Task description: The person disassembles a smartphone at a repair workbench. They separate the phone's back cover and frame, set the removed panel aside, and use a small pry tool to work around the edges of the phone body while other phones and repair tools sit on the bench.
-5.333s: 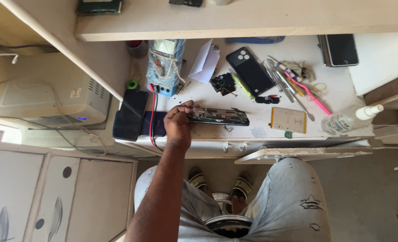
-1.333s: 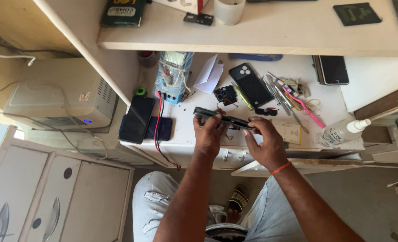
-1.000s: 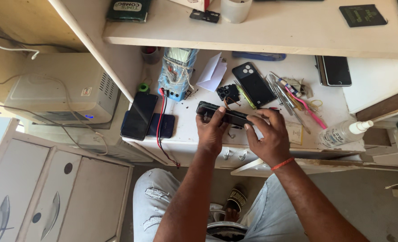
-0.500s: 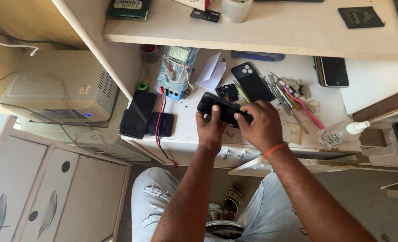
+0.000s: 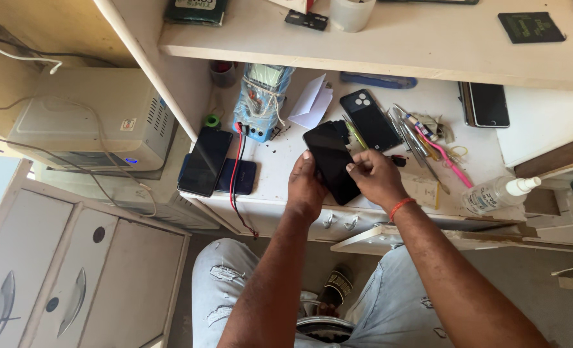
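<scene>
a white workbench [image 5: 286, 187] is seen from above, with a shelf [image 5: 396, 48] over its back edge and a grey box-shaped unit [image 5: 86, 116] off its left side. near the front edge, about midway along, a black phone [image 5: 331, 161] is held just above the benchtop, tilted, its dark glossy face turned up. it is judged to be light, stiff and flat – but slippery on the glass and fragile, so the narrow side edges are the safest places to take hold, not the face.

the left hand [image 5: 306, 187] is closed on the phone's lower left edge, thumb lying on the glass, the other fingers hidden beneath. the right hand [image 5: 373, 177] is closed on the right edge, fingertips pinching near the middle of that side. the phone thus lies between the two hands, its upper end free and pointing toward the back of the bench.

at the left front corner two dark phones [image 5: 206, 161] lie side by side, a red cable [image 5: 235, 167] crossing them. a further black phone with camera lenses [image 5: 370, 119] rests just behind the held one – a clear spray bottle [image 5: 496, 193] lies toward the right front edge, and thin tools [image 5: 428, 138] are scattered near it.
</scene>
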Motion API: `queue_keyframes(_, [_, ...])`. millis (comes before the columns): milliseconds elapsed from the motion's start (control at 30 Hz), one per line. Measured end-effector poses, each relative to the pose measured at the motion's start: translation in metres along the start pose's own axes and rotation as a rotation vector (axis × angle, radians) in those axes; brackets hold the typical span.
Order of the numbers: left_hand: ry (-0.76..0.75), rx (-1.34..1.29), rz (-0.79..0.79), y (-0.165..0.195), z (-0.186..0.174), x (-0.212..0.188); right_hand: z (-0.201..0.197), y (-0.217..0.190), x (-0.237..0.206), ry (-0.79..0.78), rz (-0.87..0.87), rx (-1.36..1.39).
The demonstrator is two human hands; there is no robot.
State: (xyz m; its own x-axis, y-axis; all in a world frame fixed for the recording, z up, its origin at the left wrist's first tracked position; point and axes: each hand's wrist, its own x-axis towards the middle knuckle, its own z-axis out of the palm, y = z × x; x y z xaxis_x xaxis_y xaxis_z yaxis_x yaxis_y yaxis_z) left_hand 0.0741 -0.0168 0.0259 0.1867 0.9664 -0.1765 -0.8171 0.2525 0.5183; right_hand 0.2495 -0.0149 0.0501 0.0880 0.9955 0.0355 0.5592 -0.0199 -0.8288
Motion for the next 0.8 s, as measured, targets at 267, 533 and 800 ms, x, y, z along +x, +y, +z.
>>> queue_keyframes(267, [0.021,0.029,-0.035,-0.003,0.0,-0.001,-0.003,-0.026,0.002,-0.069,0.09,0.286])
queue_keyframes(533, [0.023,0.041,0.074,-0.007,0.001,0.0,-0.004,-0.025,0.005,-0.072,0.378,0.906])
queue_keyframes(800, [0.005,-0.147,0.053,-0.004,-0.004,0.005,0.005,-0.003,0.005,-0.022,0.327,1.246])
